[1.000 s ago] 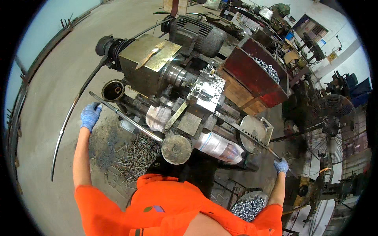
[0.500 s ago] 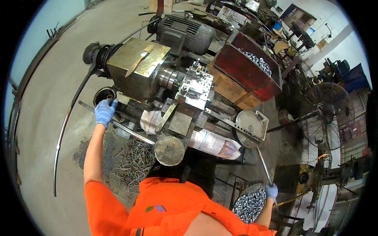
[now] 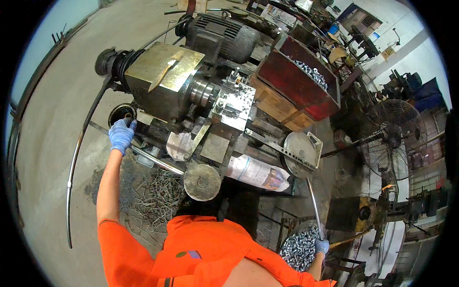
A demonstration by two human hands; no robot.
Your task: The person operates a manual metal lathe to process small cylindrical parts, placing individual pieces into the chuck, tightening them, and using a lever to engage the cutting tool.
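Note:
My left hand (image 3: 122,136), in a blue-white knit glove, is closed on a long steel bar lever (image 3: 160,164) beside a dark round cup (image 3: 122,115) on the machine. That lever runs to a round metal disc (image 3: 202,182) near my waist. At the lower right my gloved right hand (image 3: 322,246) grips the end of a metal lever handle (image 3: 314,203), which slopes down from a round plate (image 3: 299,152). Between them stands a small lathe-like machine with a spindle chuck (image 3: 202,93) and a shiny tool block (image 3: 233,106).
Beside my right hand sits a basket of small metal parts (image 3: 299,248). A dark red bin (image 3: 299,86) on wood holds similar pieces. Metal shavings (image 3: 155,201) lie on the floor at left. A motor (image 3: 220,38) stands behind, and a fan (image 3: 393,136) at right.
My right hand has come down and slightly left, swinging the lever handle toward me. The left hand keeps its hold on the bar lever. The whole view has shifted a little.

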